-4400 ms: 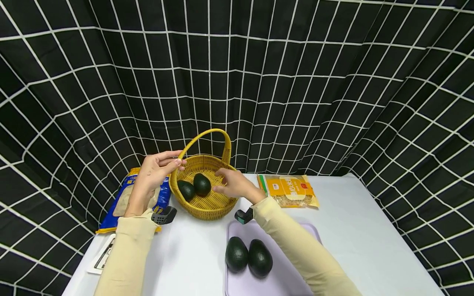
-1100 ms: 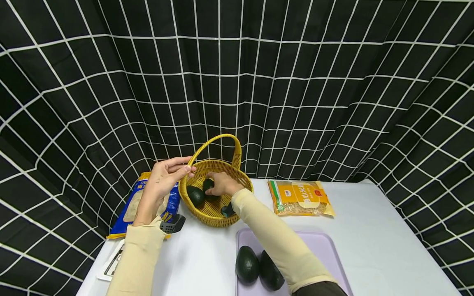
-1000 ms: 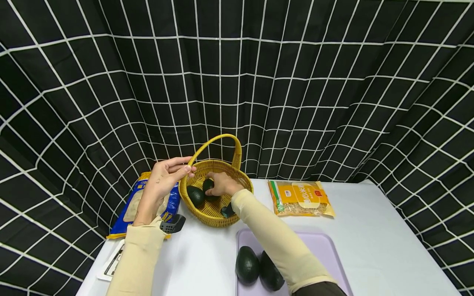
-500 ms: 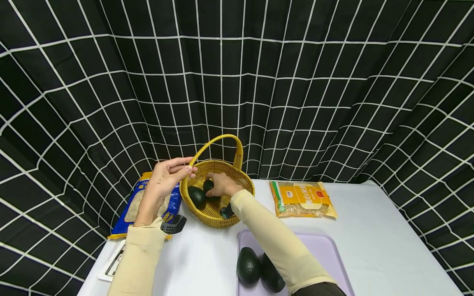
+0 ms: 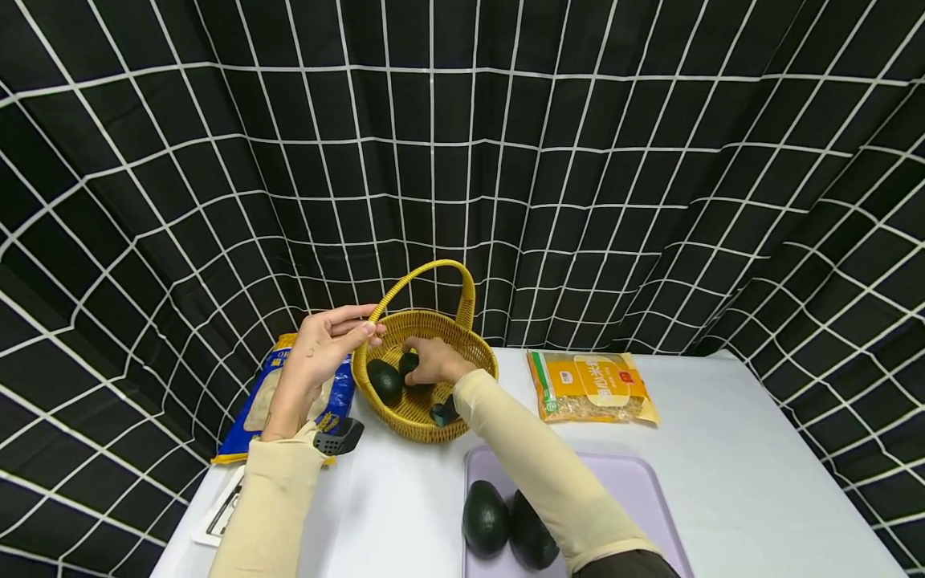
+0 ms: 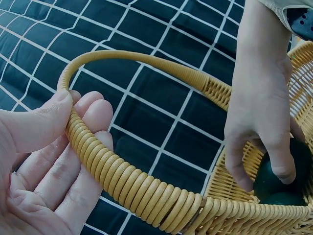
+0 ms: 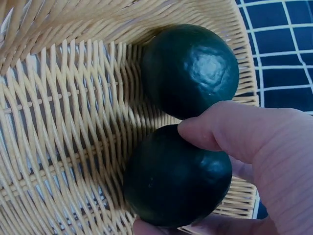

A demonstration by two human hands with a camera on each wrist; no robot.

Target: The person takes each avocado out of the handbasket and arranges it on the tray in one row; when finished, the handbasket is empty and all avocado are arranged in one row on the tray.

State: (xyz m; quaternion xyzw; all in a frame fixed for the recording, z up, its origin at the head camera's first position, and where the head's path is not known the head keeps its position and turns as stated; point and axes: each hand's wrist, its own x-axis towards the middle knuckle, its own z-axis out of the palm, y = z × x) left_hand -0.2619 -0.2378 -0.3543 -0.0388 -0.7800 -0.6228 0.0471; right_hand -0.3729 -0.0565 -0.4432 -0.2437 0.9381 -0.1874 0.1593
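right hand (image 5: 435, 360) grips one avocado (image 7: 171, 181) between thumb and fingers inside the basket (image 5: 425, 434), second avocado (image 7: 190, 68) just past the thumb, left hand (image 5: 325, 343) pinching the handle (image 6: 132, 188).

Blue-and-yellow bag (image 5: 249, 413) left of both grips, partly hidden. Flat white item (image 5: 217, 518), dark markings, same side, nearer camera. Orange packet (image 5: 592, 388) right of grips. Black white-gridded curtain (image 5: 491, 172) behind, white table (image 5: 744, 482) below.

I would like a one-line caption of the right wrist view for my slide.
Right hand gripping a dark green avocado beside a second avocado in a woven basket.
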